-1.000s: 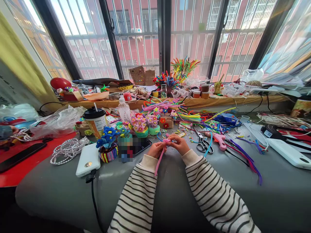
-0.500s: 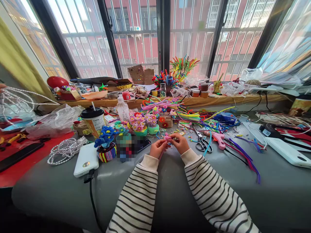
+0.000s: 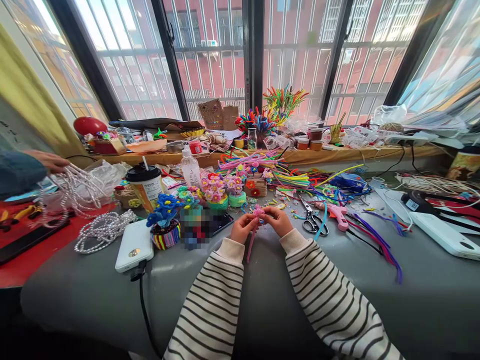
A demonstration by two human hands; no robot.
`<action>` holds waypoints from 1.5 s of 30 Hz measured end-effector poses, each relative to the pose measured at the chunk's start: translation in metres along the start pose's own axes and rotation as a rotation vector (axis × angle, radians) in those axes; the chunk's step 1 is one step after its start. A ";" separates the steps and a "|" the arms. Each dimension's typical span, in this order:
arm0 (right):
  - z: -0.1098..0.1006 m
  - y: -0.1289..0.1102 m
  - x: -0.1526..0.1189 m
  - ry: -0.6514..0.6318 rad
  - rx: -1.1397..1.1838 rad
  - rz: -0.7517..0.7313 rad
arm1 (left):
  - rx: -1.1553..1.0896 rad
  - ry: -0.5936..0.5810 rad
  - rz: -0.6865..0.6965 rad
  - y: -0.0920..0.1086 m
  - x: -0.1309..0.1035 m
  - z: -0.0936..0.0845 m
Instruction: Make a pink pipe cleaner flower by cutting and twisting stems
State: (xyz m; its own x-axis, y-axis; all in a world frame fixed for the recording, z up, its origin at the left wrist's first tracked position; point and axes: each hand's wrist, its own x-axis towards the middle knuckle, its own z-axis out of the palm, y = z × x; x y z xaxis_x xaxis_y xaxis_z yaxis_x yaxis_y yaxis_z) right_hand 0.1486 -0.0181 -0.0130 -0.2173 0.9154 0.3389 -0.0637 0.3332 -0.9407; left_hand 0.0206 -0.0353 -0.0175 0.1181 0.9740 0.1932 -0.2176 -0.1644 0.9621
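Between my two hands, over the grey table, is a pink pipe-cleaner flower (image 3: 258,212). My left hand (image 3: 242,227) is closed, pinching the flower from its left side. The fingertips of my right hand (image 3: 278,221) close on its right edge. A pink pipe cleaner (image 3: 251,248) hangs down from the flower beside my left hand. Black-handled scissors (image 3: 312,220) lie just right of my right hand, with a light blue pipe cleaner (image 3: 322,222) across them. Farther right lies a pink glue gun (image 3: 339,217).
Pots of pipe-cleaner flowers (image 3: 214,195), a drink cup (image 3: 145,187), a bottle (image 3: 190,170) and a white power bank (image 3: 135,245) stand or lie left of my hands. Loose pipe cleaners (image 3: 292,175) are piled behind. At far left, another person's hand (image 3: 52,161) holds bead strings (image 3: 80,187).
The other person's hand has come further in from the left with the bead strings, now lower. The pink pipe cleaner below my left hand shows more; my hands barely moved.
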 end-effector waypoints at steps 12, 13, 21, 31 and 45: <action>0.001 0.000 -0.001 0.000 -0.060 -0.042 | 0.088 -0.010 0.062 0.004 -0.004 0.001; 0.001 0.001 -0.001 0.004 -0.076 -0.051 | 0.091 -0.012 0.066 0.005 -0.004 0.001; 0.001 0.004 -0.001 0.008 -0.078 -0.055 | 0.052 -0.033 0.059 0.004 -0.004 0.001; 0.000 0.002 -0.003 0.043 -0.265 -0.205 | 0.098 -0.082 0.054 -0.003 0.000 -0.004; -0.001 0.006 -0.002 0.057 -0.287 -0.224 | 0.144 -0.024 -0.070 0.005 -0.004 0.002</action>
State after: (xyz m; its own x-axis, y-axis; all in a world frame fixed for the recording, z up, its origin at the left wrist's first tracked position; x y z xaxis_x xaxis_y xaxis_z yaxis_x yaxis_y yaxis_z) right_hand 0.1497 -0.0174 -0.0191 -0.1734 0.8211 0.5438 0.1739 0.5691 -0.8037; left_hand 0.0211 -0.0403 -0.0130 0.1517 0.9802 0.1273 -0.0670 -0.1183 0.9907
